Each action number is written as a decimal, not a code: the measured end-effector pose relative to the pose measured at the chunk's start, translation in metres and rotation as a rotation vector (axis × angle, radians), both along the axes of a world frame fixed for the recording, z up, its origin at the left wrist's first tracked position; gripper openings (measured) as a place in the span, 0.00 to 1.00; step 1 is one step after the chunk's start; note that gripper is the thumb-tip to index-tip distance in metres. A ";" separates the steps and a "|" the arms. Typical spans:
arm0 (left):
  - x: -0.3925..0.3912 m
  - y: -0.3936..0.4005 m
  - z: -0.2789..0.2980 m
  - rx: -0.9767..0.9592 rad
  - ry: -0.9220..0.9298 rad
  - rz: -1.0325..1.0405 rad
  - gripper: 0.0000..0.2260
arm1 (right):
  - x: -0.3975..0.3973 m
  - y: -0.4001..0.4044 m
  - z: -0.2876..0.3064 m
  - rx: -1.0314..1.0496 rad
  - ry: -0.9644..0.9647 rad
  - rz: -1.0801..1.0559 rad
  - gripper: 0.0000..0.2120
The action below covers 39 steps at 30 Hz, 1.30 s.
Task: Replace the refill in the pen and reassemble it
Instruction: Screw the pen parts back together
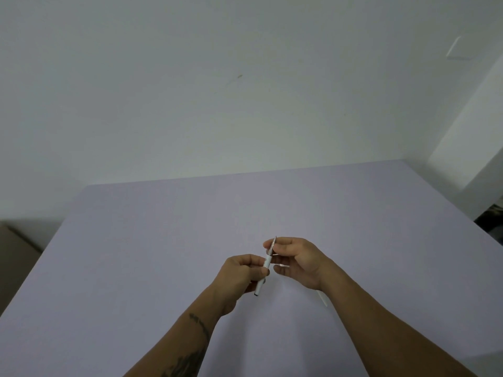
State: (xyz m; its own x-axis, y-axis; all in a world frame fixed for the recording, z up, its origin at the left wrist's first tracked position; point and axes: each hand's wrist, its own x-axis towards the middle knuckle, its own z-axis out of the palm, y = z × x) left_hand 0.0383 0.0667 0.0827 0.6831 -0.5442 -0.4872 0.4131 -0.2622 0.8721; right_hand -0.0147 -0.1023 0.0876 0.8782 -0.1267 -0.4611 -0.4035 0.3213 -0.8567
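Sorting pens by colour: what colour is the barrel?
White barrel, black end; head view.

White pen [265,270], tilted, silver tip up, above the table

Head view, angled down, table [163,240] close, wall beyond

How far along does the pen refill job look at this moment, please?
Midway, apparently. The left hand holds the white pen barrel, while the right hand pinches the metallic tip end at the barrel's mouth. A white piece lies on the table, partly hidden. Closing up remains.
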 end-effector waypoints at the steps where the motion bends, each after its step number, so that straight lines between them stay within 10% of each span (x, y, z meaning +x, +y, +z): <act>1: 0.000 0.000 0.000 0.007 -0.013 0.001 0.05 | 0.000 0.000 0.000 -0.014 -0.002 -0.004 0.10; 39: -0.013 0.003 -0.009 0.072 -0.096 -0.031 0.04 | -0.014 0.012 -0.008 -0.134 0.001 -0.051 0.10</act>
